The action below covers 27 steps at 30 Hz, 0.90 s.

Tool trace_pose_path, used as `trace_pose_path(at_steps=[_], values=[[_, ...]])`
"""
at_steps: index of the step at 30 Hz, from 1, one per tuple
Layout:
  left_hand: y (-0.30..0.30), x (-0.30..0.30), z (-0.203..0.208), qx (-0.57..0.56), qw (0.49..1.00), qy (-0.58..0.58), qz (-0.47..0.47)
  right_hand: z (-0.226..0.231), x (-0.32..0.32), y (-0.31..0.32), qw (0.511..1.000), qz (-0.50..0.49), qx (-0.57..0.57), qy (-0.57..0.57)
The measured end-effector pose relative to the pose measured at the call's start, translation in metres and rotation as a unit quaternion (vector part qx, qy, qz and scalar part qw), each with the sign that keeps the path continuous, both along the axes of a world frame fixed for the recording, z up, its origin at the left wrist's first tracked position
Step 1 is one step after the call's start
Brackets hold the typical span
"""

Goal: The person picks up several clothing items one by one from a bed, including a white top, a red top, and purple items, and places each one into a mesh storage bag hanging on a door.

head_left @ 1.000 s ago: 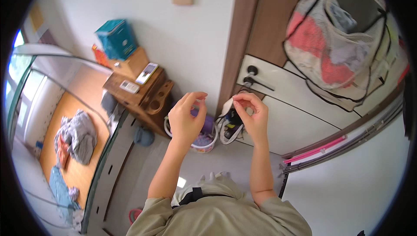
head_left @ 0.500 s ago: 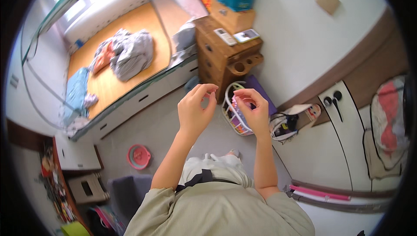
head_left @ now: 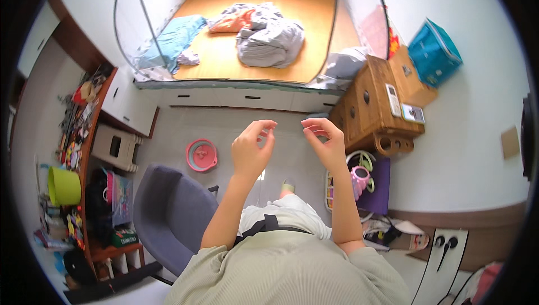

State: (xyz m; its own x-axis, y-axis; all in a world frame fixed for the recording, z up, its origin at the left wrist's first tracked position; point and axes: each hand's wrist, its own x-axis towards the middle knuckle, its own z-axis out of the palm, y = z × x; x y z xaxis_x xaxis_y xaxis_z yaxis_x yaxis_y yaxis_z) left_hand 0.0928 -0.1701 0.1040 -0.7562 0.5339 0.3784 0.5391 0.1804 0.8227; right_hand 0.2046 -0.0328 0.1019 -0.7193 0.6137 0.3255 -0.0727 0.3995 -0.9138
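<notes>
My left hand (head_left: 251, 147) is raised in front of me, its fingers curved and the thumb tip a little apart from them. Across a narrow gap, my right hand (head_left: 328, 144) mirrors it, with thumb and fingers bent toward the left one. I see nothing held in either hand, and they do not touch each other. Below and left of the left hand, a pink and grey basin (head_left: 193, 162) stands on the floor. Close by the right forearm is a white basket (head_left: 329, 195) with a pink toy-like thing (head_left: 361, 180) at it, partly hidden by the arm.
A bed (head_left: 213, 66) with rumpled bedding lies ahead. A wooden drawer cabinet (head_left: 368, 94) stands at right, bearing a teal bag (head_left: 435, 52) on a box. At left are a grey chair (head_left: 174, 209), a folded stool (head_left: 114, 147) and a cluttered shelf (head_left: 92, 164).
My view has swung left, so the bed now lies straight ahead and the cabinet and basket sit farther right. Both hands stay raised, a little farther apart.
</notes>
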Motion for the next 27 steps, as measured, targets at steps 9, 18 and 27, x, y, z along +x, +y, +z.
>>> trace_pose_path(at_steps=[9,18,27], values=[[0.024,-0.048,-0.012,-0.022,0.990,-0.004,0.138,-0.006,-0.088,0.061,0.988,0.152,0.005,-0.021],[0.031,-0.083,-0.037,-0.042,0.969,-0.067,0.236,-0.022,-0.170,0.094,0.960,0.272,-0.046,-0.047],[0.020,-0.177,-0.060,-0.070,0.954,-0.053,0.287,-0.054,-0.279,0.092,0.937,0.331,-0.059,-0.097]])
